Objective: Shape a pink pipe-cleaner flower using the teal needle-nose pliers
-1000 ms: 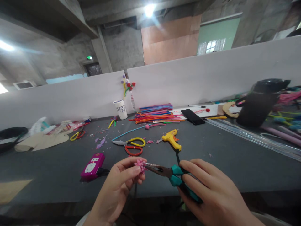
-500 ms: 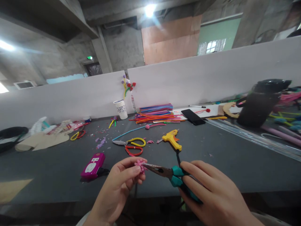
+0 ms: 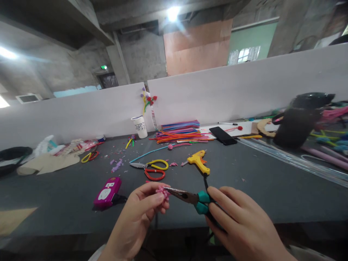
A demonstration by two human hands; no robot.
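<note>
Between the thumb and fingers of my left hand (image 3: 143, 210) is a small pink pipe-cleaner flower (image 3: 162, 191), partly hidden by the fingertips. My right hand (image 3: 241, 217) is wrapped round the teal-and-black handles of long-nose pliers (image 3: 185, 196). The tips of the pliers' jaws touch the top of the pink flower; whether they pinch it I cannot make out. Just beyond my hands lie scissors (image 3: 154, 169) with one yellow and one red handle, and a yellow glue gun (image 3: 199, 162).
A magenta box (image 3: 108, 192) sits left of my hands. Bundled pipe cleaners (image 3: 181, 134), a white cup (image 3: 139, 127) and a black phone (image 3: 223, 135) are along the back. At right stand a dark jug (image 3: 301, 119) and clear rods (image 3: 285, 156). Purple scraps (image 3: 117, 165) lie left of the scissors.
The pliers and my right hand have shifted very slightly left, and the handles look a little closer together. My left hand still holds the pink flower in nearly the same place.
</note>
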